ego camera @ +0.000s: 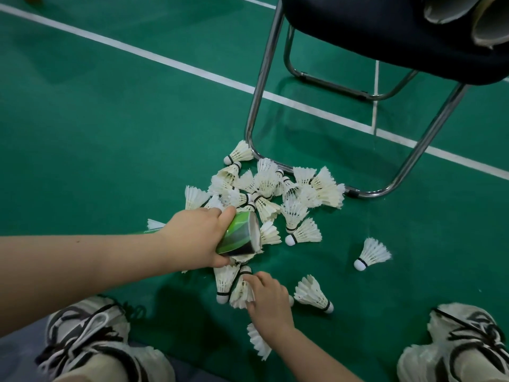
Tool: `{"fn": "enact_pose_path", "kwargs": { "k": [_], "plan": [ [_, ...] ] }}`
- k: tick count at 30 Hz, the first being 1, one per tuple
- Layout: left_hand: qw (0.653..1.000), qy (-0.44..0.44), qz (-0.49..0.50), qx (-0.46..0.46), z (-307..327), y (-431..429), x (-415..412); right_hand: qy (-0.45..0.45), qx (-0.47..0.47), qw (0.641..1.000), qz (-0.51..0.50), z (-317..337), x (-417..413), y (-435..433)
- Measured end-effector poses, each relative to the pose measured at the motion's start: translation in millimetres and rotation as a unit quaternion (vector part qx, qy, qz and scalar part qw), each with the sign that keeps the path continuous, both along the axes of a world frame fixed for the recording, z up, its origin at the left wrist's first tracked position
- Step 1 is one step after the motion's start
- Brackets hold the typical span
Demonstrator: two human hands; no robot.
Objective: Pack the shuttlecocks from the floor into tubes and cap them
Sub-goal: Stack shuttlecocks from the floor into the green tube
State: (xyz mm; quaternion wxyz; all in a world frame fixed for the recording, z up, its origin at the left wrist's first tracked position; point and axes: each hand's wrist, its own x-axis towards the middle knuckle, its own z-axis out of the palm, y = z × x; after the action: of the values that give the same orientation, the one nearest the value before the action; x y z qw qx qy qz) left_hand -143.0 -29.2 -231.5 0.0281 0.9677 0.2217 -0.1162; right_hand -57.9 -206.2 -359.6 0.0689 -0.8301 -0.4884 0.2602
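The right hand [268,301] pinches a shuttlecock [241,292] lying on the floor [110,133]. Just above it, the left hand [198,238] grips the green tube [241,235], its mouth tipped towards the pile [275,188]. It would go best cork first, lined up with the mouth and slid in gently so the feathers don't crumple.

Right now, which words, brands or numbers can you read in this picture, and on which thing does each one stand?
No text can be read here.
The green tube in the left hand: pattern only; pale marks at its far end are too blurred to read.
The tubes on the chair: no print shows.
The shuttlecock that the right hand pinches: a black band, no lettering.
The shoes: no lettering shows.
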Motion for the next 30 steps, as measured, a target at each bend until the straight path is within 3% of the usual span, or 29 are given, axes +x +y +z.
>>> {"fn": "enact_pose_path", "kwargs": {
  "k": [4, 10, 15, 18, 20, 24, 26, 30],
  "plan": [
    [1.000, 0.000, -0.011, 0.003, -2, 2, 0, 0.004, 0.096, 0.992, -0.080, 1, 10, 7],
    [1.000, 0.006, -0.012, 0.008, -2, 6, 0, 0.103, 0.168, 0.951, -0.237, 37, 44, 22],
    [1.000, 0.016, -0.001, 0.011, 1, 6, 3, 0.169, 0.345, 0.851, -0.358, 80, 78, 33],
    [1.000, 0.020, 0.000, 0.016, 2, 3, 5, 0.314, 0.420, 0.767, -0.369, 106, 90, 43],
    [1.000, 0.021, -0.001, 0.017, 3, 2, 6, 0.393, 0.382, 0.774, -0.315, 117, 94, 49],
    [1.000, 0.013, -0.003, 0.016, 6, -3, 10, 0.417, 0.274, 0.832, -0.242, 129, 78, 54],
    [1.000, 0.003, -0.010, 0.009, 6, -6, 11, 0.412, 0.253, 0.842, -0.240, 123, 65, 54],
    [1.000, 0.000, -0.004, 0.002, 4, -8, 8, 0.318, 0.263, 0.871, -0.267, 105, 46, 58]
  ]
}}
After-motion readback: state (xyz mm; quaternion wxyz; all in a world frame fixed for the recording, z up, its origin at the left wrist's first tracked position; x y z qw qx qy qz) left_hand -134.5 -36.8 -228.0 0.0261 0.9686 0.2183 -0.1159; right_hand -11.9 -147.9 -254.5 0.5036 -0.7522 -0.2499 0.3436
